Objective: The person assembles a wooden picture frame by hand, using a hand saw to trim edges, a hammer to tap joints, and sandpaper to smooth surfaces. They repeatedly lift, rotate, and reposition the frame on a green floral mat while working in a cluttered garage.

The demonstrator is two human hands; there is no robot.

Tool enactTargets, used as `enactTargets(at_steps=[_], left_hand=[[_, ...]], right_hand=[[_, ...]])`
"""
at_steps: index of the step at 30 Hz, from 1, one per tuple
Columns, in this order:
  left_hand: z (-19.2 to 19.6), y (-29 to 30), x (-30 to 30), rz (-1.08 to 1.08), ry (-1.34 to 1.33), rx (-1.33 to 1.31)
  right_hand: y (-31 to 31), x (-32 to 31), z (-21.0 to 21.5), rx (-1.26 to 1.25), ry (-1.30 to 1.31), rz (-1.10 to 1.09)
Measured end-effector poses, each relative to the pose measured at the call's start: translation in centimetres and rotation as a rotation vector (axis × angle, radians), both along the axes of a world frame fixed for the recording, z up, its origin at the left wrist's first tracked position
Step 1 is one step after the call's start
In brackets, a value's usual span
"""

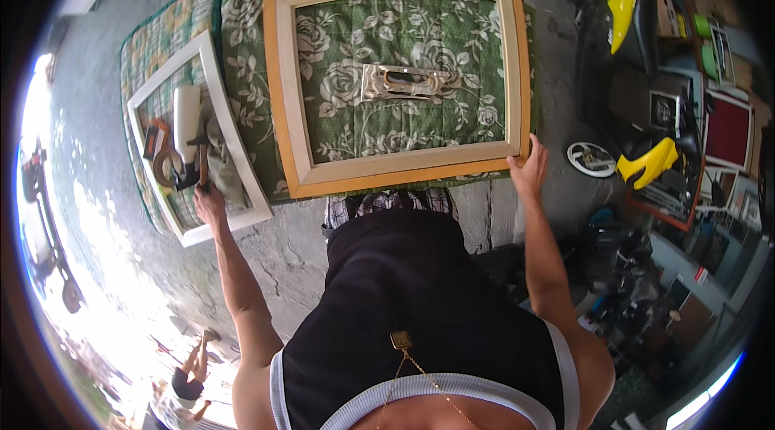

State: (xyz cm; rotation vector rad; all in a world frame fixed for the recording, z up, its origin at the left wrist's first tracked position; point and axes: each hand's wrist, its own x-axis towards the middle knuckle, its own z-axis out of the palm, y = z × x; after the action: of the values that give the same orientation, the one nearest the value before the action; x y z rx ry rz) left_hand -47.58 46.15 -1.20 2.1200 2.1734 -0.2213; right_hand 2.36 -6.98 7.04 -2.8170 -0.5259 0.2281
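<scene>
While our right hand (529,172) rests with fingers spread and open on the near right corner of the large wooden frame (395,176), gripping nothing that we can make out, our left hand (208,202) reaches out to the near edge of the small white frame (234,147) and closes around the handle of a hammer (198,162). We cannot see the fingers fully, but the handle runs straight out of the fist, away from us, with the dark head lying crosswise at its far end.

Just beyond the hammer head, inside the white frame, lie a white bottle (186,111), a grey cloth (222,167) and a ring of tape (165,167), all crowded together.

The large frame lies flat on a green flowered quilt (379,42), long axis running left to right in front of us, its right end under our right hand and its left end just beside the white frame. A shiny plastic packet (404,83) sits in the middle of its opening, well beyond both hands.

A checked mat (157,42) carries the white frame. Further right stand a yellow scooter (638,50) and a red-panelled frame (726,131) on concrete floor (291,244).
</scene>
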Motion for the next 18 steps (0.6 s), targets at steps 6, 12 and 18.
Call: enactTargets(at_steps=[6, 12, 18], left_hand=[[6.4, -0.3, 1.5, -0.190, -0.074, -0.016], [11.0, -4.4, 7.2, -0.162, -0.537, -0.039], [12.1, -15.7, 29.0, -0.319, -1.079, -0.805]], right_hand=[[3.6, -10.6, -0.8, 0.236, -0.257, -0.105], [11.4, -11.9, 1.4, 0.608, 0.205, -0.038], [21.4, -6.0, 5.2, 0.950, 0.789, 0.298]])
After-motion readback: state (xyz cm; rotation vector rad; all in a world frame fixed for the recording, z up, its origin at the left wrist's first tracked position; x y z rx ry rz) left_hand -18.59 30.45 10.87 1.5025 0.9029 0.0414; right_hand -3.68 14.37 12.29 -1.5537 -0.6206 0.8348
